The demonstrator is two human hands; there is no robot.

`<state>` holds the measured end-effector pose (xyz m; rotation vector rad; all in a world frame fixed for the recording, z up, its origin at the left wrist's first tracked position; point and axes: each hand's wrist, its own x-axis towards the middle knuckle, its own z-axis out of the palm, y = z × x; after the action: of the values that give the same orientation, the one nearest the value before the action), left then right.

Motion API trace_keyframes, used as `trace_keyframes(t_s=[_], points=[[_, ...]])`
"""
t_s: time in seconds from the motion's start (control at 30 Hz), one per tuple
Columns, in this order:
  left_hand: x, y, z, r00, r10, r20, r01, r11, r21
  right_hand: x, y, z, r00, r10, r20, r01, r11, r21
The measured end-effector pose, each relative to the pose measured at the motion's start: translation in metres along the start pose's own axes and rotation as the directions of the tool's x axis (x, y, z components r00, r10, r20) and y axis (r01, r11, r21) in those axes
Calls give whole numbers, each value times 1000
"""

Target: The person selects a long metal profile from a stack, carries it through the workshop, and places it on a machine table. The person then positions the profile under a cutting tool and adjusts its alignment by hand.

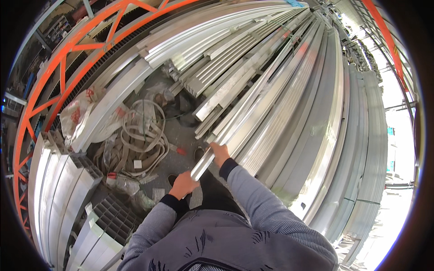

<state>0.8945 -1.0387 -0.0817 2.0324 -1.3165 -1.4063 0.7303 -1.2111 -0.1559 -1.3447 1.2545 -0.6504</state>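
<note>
Both of my hands are on the near end of a long silver metal profile [203, 165], which runs away to the upper right among other lengths. My left hand [183, 184] is closed at its end, fingers partly hidden. A little farther along, my right hand [219, 154] wraps round the same profile from its right side. The profile's end sticks out past the neighbouring bars, over my legs. Just right of it lie more long ribbed metal profiles [271, 131], stacked side by side.
A heap of beige straps [147, 135] and white sacks [86, 113] lies on the floor to the left. Bundled square tubes [113, 221] stand at the lower left. An orange steel truss [63, 77] curves along the left side. Wrapped grey profiles [361, 149] line the right.
</note>
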Motion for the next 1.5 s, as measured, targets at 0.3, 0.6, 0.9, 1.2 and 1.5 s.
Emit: trace_keyframes(t_s=[0.3, 0.6, 0.9, 1.2, 1.5], points=[[22, -26, 5, 990, -117, 74, 110, 990, 93, 19, 34, 11, 941, 322, 104, -339, 887, 314], [28, -37, 9, 965, -238, 111, 229, 969, 92, 28, 13, 10, 808, 578, 113, -588, 777, 227], [11, -17, 14, 955, -277, 101, 272, 960, 63, 19, 25, 3, 808, 577, 123, -588, 772, 241], [0, -6, 15, 947, -274, 169, 294, 949, -112, 1, -2, -19, 851, 511, 121, -515, 767, 382], [2, -29, 6, 844, -360, 399, 494, 811, -313, 3, 0, -20, 847, 520, 108, -529, 810, 251]])
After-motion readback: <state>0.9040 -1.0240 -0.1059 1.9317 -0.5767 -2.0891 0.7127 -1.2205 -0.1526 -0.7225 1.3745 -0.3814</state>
